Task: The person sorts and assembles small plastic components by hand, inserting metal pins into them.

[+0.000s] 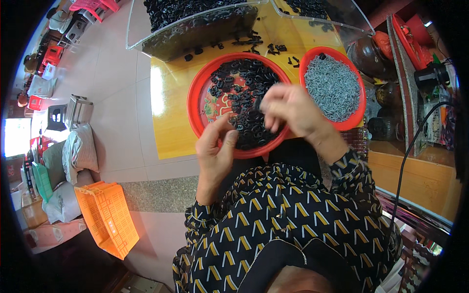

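A round red tray (pixel 193 93) with a patterned floor holds a heap of small black plastic parts (pixel 249 73). Over its near left edge, my left hand (pixel 215 151) has thumb and fingers bent toward each other at a small dark item I cannot make out. My right hand (pixel 295 110) hovers above the tray's right side, fingers curled and blurred at the tips; what they hold is unclear. To the right of it, a red oval basin (pixel 362 93) is filled with silvery screws (pixel 332 88), with one black part on top.
Clear plastic bins (pixel 200 34) of black parts stand at the yellow table's (pixel 171 132) far side. Loose black pieces (pixel 276 49) lie before them. An orange crate (pixel 107 219) sits on the floor at left. A black cable (pixel 410 141) hangs at right beside shelves with jars.
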A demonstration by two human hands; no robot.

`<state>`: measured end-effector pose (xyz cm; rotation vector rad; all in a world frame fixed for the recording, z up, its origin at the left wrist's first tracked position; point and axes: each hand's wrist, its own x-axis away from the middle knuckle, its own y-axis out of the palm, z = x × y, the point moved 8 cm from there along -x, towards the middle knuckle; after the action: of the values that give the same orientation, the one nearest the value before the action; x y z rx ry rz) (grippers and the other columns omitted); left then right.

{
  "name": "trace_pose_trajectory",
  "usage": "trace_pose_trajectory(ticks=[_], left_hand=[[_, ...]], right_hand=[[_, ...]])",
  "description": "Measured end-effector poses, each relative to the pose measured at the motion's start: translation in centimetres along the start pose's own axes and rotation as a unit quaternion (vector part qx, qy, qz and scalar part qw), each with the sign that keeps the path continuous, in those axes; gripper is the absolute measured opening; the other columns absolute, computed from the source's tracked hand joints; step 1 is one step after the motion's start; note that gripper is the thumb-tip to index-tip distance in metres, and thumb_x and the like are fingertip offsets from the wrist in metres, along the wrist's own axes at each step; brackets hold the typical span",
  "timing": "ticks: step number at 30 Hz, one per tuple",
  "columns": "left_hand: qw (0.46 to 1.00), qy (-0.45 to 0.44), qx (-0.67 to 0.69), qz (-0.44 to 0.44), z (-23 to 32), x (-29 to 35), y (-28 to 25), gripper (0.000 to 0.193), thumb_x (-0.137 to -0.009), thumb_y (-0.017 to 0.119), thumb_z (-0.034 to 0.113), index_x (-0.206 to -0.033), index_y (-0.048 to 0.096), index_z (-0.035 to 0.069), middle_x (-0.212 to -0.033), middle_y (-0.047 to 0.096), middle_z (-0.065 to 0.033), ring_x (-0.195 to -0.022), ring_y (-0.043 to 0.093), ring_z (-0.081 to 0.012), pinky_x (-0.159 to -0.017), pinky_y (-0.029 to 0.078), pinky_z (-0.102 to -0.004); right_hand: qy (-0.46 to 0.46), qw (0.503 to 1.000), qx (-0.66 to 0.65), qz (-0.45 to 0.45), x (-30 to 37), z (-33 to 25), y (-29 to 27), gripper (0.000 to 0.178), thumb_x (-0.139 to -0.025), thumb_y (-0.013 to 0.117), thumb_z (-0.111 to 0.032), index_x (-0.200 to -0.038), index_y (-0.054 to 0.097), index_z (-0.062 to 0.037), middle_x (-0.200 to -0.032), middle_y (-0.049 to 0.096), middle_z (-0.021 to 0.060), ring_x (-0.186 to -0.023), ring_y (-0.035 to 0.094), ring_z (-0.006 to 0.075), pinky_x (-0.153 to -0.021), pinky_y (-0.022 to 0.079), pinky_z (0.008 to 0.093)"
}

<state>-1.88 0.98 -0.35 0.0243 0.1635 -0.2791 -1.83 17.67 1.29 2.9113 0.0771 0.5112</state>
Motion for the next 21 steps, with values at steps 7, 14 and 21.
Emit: trace_pose_trajectory(ticks=[7, 14, 21], left_hand=[[0.973, 0.109, -0.191, 0.075, 1.6, -0.8, -4.1, 0.019, -0.074, 0.058, -0.006, -0.093, 0.056, -0.004, -0.078, 0.055, -0.0086, -0.066, 0.053, -0.0126, -0.058, 0.043, -0.0222], [0.909, 0.191, -0.369, 0.022, 2.3, -2.7, -3.0, 0.014, -0.065, 0.059, -0.006, -0.078, 0.057, 0.0, -0.078, 0.052, -0.0126, -0.07, 0.052, -0.0255, -0.06, 0.043, -0.032], [0.795, 0.144, -0.586, -0.057, 1.3, -5.0, -0.3, 0.006, -0.064, 0.06, 0.005, -0.067, 0.056, 0.004, -0.071, 0.05, -0.0108, -0.073, 0.048, -0.0279, -0.064, 0.036, -0.0385]], right_hand=[[-0.268, 0.951, -0.074, 0.137, -2.7, -10.6, -7.3, 0.014, -0.08, 0.054, -0.011, -0.08, 0.057, 0.0024, -0.066, 0.058, 0.0097, -0.058, 0.058, 0.0141, -0.057, 0.049, 0.0235], [-0.223, 0.86, 0.45, 0.088, -4.8, -1.5, 0.8, 0.013, -0.072, 0.059, -0.014, -0.076, 0.06, -0.0014, -0.068, 0.056, 0.0138, -0.064, 0.056, 0.0247, -0.059, 0.043, 0.0328], [-0.243, 0.797, 0.541, 0.112, -5.5, -0.4, 3.3, 0.016, -0.072, 0.058, -0.017, -0.071, 0.056, -0.0017, -0.074, 0.055, 0.0162, -0.07, 0.056, 0.033, -0.064, 0.046, 0.0399]])
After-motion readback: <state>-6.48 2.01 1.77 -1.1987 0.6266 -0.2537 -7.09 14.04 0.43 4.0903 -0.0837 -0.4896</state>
